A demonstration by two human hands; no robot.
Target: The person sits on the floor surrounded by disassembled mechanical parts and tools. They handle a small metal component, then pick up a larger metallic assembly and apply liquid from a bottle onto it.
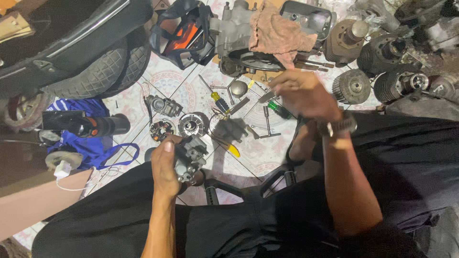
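Left hand (165, 167) first: we've got it wrapped around a small grey carburetor (190, 157), thumb on top, held just above our lap over the tiled floor (258, 153). Right hand (303, 95) is further out and blurry, wearing a dark wristwatch (340, 126); the fingers look curled together, maybe around something thin, but honestly we can't tell if it's pinching anything.

Just past the carburetor there's a round metal part (192, 124) and a smaller dark round one (161, 130) beside it, plus another grey carburetor-looking piece (163, 105) a bit further. A yellow-handled screwdriver (219, 101) and a green-handled screwdriver (279, 111) lie on the tiles near the right hand, with a T-shaped wrench (267, 125) between them.

Off to the left sit a blue cloth bag (83, 143) and a black tyre (103, 69). Farthest out is an engine block (239, 38) with a pinkish rag (277, 33) draped on it, and finned cylinders (382, 55) on the right.
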